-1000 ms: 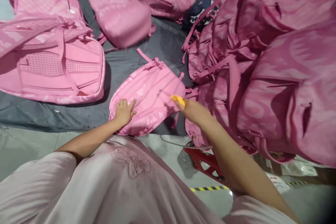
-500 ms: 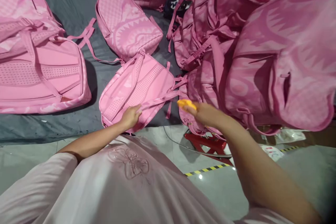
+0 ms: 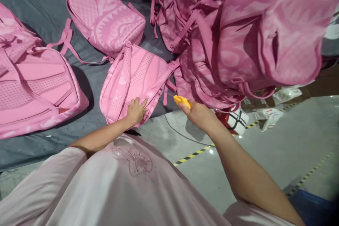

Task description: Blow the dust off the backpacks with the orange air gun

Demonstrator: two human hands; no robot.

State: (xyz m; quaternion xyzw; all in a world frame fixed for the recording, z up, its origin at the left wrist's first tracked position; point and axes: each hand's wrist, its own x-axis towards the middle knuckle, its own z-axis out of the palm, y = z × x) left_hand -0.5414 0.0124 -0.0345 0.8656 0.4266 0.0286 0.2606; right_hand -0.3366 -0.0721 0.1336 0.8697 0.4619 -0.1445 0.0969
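Observation:
In front of me lies a small pink backpack (image 3: 148,65), its padded back panel and shoulder straps facing up. My left hand (image 3: 136,112) rests on its near edge with the fingers spread, holding nothing. To the right, my right hand (image 3: 200,113) is closed around a yellow-handled tool (image 3: 182,101). A thin shaft seems to point from it toward the backpack's side straps, but its tip is too fine to make out. The fingers hide part of the handle.
A larger pink backpack (image 3: 29,88) lies at left, and one with a shark-mouth print (image 3: 106,17) lies behind. Pink backpacks (image 3: 243,42) are piled at right. A dark cloth (image 3: 87,74) covers the table. A thin cable or hose (image 3: 180,136) curves above the floor.
My left hand has let go of the strap and now lies spread on the backpack. The right hand still holds the yellow-handled tool. The view has shifted right.

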